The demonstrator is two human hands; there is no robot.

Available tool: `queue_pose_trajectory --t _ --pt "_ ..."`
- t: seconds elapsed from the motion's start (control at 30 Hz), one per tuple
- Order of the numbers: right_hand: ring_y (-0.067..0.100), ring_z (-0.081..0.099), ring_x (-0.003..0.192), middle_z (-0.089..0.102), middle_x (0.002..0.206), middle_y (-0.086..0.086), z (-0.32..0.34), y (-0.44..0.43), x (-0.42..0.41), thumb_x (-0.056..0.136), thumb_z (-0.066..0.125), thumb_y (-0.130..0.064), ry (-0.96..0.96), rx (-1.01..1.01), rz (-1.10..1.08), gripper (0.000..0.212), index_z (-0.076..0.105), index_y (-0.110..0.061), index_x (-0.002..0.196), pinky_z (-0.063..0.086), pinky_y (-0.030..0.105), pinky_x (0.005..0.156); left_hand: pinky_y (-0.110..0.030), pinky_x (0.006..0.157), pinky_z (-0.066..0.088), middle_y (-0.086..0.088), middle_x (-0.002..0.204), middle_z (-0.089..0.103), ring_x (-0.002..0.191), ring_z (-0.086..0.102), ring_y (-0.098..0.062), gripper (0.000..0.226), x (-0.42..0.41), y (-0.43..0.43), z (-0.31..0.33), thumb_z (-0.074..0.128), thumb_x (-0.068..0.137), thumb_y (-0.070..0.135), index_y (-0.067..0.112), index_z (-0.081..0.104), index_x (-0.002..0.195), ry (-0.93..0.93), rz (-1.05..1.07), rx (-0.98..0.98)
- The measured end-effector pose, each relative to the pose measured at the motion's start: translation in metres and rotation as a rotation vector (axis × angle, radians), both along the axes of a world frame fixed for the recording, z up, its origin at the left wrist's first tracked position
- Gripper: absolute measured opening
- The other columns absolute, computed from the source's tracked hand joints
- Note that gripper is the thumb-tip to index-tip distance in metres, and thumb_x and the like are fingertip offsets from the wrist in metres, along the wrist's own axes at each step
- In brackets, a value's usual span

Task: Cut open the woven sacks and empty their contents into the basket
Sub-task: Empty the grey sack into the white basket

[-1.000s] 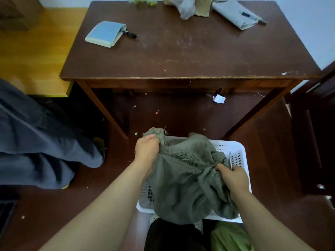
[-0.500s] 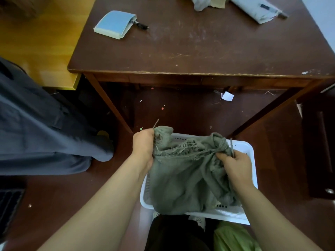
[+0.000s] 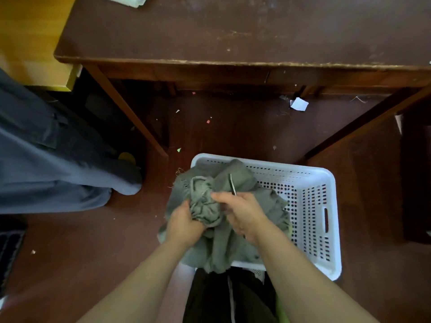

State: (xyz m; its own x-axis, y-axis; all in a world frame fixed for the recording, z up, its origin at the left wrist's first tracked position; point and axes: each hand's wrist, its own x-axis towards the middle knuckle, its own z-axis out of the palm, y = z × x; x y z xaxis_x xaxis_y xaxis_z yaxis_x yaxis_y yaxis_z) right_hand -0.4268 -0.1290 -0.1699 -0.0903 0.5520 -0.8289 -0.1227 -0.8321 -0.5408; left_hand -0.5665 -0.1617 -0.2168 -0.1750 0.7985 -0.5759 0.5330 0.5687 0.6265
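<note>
Down on dark floor point(image 3: 235, 129) by a scuffed table point(image 3: 233, 31), left hand point(image 3: 184, 226) and right hand point(image 3: 245, 215) clutch the sack point(image 3: 221, 249) over the basket point(image 3: 268, 163).

No writing, label, brand, number or sign can be read anywhere in this view. The white basket point(image 3: 263, 160) and the grey-green woven sack point(image 3: 221, 248) lying in it at the near middle carry no legible mark. The white paper scrap point(image 3: 299, 104) on the floor under the far table point(image 3: 233, 31) is too small to show any print.
</note>
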Motion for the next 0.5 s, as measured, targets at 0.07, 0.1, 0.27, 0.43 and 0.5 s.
queue_pose_trajectory --t 0.07,0.1,0.27,0.43,0.5 --pt "0.001 0.044 0.027 0.071 0.081 0.017 -0.02 -0.001 0.011 0.085 0.067 -0.014 -0.069 -0.024 -0.003 0.019 0.068 0.004 0.092 0.03 0.011 0.029 -0.029 0.066 0.043 -0.009 0.097 0.068 0.088 0.062 -0.026 0.048 -0.026 -0.009 -0.019 0.066 0.065 0.041 0.009 0.063 0.101 0.083 0.057 -0.119" --pt "0.0 0.041 0.026 0.073 0.084 0.016 -0.035 -0.002 0.018 0.084 0.068 -0.014 -0.148 -0.014 -0.008 0.018 0.068 0.002 0.09 0.028 0.011 0.029 -0.03 0.061 0.041 -0.012 0.092 0.067 0.079 0.061 -0.025 0.044 -0.042 -0.013 -0.028 0.069 0.065 0.039 0.007 0.062 0.094 0.143 0.089 -0.189" --pt "0.019 0.044 0.054 0.053 0.063 0.011 -0.123 -0.018 0.059 0.081 0.064 -0.009 -0.596 -0.04 0.095 0.017 0.063 0.0 0.067 0.035 0.029 0.055 -0.036 0.063 0.048 -0.018 0.09 0.06 0.074 0.059 -0.033 0.04 -0.099 -0.033 -0.061 0.07 0.076 0.018 0.0 0.042 0.097 0.425 0.268 -0.354" --pt "0.02 0.051 0.064 0.062 0.086 0.009 -0.185 -0.029 0.078 0.088 0.055 -0.011 -0.673 -0.068 0.397 0.03 0.065 -0.017 0.115 0.036 0.025 0.055 -0.04 0.095 0.034 -0.019 0.124 0.055 0.12 0.048 -0.033 0.059 -0.095 -0.025 -0.099 0.065 0.083 0.032 -0.001 0.031 0.12 0.782 0.08 -0.496" --pt "0.025 0.055 0.074 0.065 0.094 0.012 -0.2 -0.027 0.078 0.088 0.056 -0.015 -0.681 -0.047 0.465 0.033 0.063 -0.017 0.12 0.041 0.027 0.062 -0.04 0.1 0.032 -0.016 0.139 0.042 0.13 0.034 -0.031 0.058 -0.093 -0.013 -0.111 0.057 0.087 0.033 0.003 0.03 0.129 0.938 -0.136 -0.532"
